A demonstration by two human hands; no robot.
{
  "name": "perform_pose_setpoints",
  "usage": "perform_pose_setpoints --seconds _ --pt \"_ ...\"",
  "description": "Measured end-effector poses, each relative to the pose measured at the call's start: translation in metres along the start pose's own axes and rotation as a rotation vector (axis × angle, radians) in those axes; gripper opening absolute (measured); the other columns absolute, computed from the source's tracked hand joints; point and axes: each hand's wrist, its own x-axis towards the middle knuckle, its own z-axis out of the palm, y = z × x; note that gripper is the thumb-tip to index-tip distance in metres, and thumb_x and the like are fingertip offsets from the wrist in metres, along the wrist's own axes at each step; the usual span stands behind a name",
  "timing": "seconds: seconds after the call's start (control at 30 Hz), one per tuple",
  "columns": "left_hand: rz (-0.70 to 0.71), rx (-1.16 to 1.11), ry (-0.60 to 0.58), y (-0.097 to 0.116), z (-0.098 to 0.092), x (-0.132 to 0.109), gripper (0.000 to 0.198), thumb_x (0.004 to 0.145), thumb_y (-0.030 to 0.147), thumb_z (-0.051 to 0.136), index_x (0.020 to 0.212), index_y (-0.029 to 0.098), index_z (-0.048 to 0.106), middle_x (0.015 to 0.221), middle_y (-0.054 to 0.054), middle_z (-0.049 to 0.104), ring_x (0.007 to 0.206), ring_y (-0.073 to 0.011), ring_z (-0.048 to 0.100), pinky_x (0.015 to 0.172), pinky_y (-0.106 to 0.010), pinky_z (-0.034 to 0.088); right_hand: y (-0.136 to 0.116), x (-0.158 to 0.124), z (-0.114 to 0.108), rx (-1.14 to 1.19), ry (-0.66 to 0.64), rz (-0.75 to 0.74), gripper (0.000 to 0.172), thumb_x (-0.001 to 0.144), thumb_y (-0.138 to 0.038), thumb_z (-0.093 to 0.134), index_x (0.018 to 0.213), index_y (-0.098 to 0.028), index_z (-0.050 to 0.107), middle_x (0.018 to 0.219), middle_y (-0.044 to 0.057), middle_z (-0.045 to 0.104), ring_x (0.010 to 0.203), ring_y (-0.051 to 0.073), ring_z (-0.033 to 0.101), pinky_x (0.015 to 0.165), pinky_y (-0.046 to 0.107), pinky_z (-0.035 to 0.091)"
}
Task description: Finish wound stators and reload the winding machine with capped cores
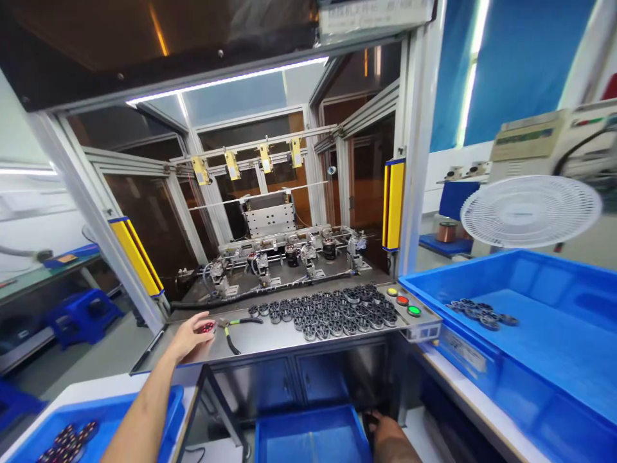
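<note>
My left hand (191, 337) is over the left end of the metal tray (168, 344), its fingers curled round a small round part with red and dark colouring (206, 327). Just right of it lie pliers (234, 326) with yellow-green and black handles, their handles spread. Many dark spoked metal rings (332, 314) stand in close rows along the tray. Low in the view, my right hand (388, 432) is beside the right edge of a blue bin (308, 444) under the bench. Its fingers are bent at something dark that I cannot make out.
Behind the tray, a framed machine holds a row of clamping fixtures (263, 267) between yellow side bars (394, 206). Yellow, red and green buttons (402, 300) sit at the tray's right end. Blue bins with parts stand at right (554, 321) and lower left (116, 418). A white fan (530, 212) is at right.
</note>
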Motion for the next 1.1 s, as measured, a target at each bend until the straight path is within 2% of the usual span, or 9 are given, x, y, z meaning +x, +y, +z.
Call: perform_pose_setpoints --seconds 0.17,0.33,0.43,0.53,0.7,0.8,0.87,1.0,1.1 --pt "0.076 -0.084 0.103 0.028 0.016 -0.027 0.083 0.05 0.046 0.086 0.118 0.014 0.053 0.111 -0.017 0.074 0.097 -0.0305 0.071 0.09 -0.047 0.055 -0.014 0.018 0.031 0.023 -0.052 -0.029 0.017 0.087 -0.045 0.066 0.096 -0.032 0.072 0.083 0.0 0.074 0.087 0.025 0.069 0.074 0.037 0.056" --pt "0.173 -0.161 0.142 0.051 0.067 -0.132 0.074 0.063 0.029 0.084 0.128 0.023 0.048 0.117 -0.009 0.072 0.111 -0.0235 0.067 0.099 -0.038 0.052 -0.043 0.051 0.07 0.097 -0.173 -0.073 0.022 0.077 -0.041 0.072 0.089 -0.023 0.074 0.083 0.003 0.071 0.079 0.022 0.065 0.075 0.035 0.052" --pt "0.349 -0.207 0.219 0.061 0.105 -0.198 0.063 0.069 0.012 0.081 0.124 0.026 0.053 0.111 -0.006 0.075 0.106 -0.0225 0.07 0.094 -0.034 0.055 -0.06 0.059 0.083 0.219 -0.211 -0.045 0.03 0.074 -0.046 0.074 0.077 -0.017 0.068 0.069 0.001 0.062 0.063 0.014 0.053 0.063 0.028 0.045" --pt "0.437 -0.188 0.233 0.067 0.125 -0.235 0.063 0.07 0.0 0.077 0.122 0.03 0.057 0.108 -0.003 0.076 0.101 -0.0209 0.072 0.089 -0.031 0.057 -0.068 0.053 0.09 0.361 -0.28 0.097 0.044 0.07 -0.058 0.075 0.063 -0.017 0.058 0.056 -0.004 0.05 0.053 0.009 0.041 0.053 0.024 0.034" --pt "0.364 -0.37 0.185 0.074 0.13 -0.246 0.066 0.065 -0.003 0.079 0.118 0.03 0.059 0.104 -0.002 0.078 0.095 -0.0213 0.074 0.082 -0.03 0.06 -0.056 0.046 0.077 0.662 -0.438 0.221 0.049 0.071 -0.059 0.075 0.057 -0.018 0.053 0.047 -0.007 0.045 0.042 0.006 0.036 0.046 0.023 0.025" --pt "0.278 -0.503 0.123 0.079 0.132 -0.245 0.065 0.062 0.0 0.083 0.116 0.029 0.06 0.101 -0.002 0.078 0.09 -0.0196 0.074 0.077 -0.025 0.06 -0.036 0.049 0.059 0.751 -0.76 0.192 0.05 0.066 -0.058 0.08 0.051 -0.017 0.056 0.049 -0.004 0.053 0.042 0.006 0.042 0.046 0.022 0.03" --pt "0.29 -0.506 0.121 0.08 0.134 -0.244 0.066 0.062 0.0 0.083 0.116 0.029 0.06 0.099 -0.002 0.078 0.09 -0.0186 0.074 0.077 -0.024 0.06 -0.024 0.047 0.057 0.709 -0.848 0.233 0.042 0.062 -0.052 0.085 0.06 -0.015 0.065 0.059 0.0 0.063 0.048 0.007 0.053 0.05 0.021 0.038" --pt "0.444 -0.4 0.193 0.073 0.142 -0.243 0.064 0.067 -0.003 0.077 0.12 0.027 0.059 0.101 -0.001 0.075 0.093 -0.0171 0.072 0.081 -0.025 0.06 -0.016 0.03 0.089 0.858 -0.648 0.383 0.053 0.045 -0.043 0.094 0.083 -0.014 0.07 0.073 0.002 0.073 0.06 0.011 0.066 0.056 0.02 0.049" --pt "0.522 -0.331 0.212 0.067 0.147 -0.242 0.068 0.067 -0.004 0.076 0.124 0.026 0.057 0.105 -0.001 0.073 0.096 -0.0154 0.07 0.085 -0.024 0.058 -0.02 0.018 0.115 0.961 -0.541 0.44 0.043 0.054 -0.042 0.091 0.073 -0.012 0.066 0.061 0.001 0.071 0.048 0.009 0.063 0.048 0.017 0.048"
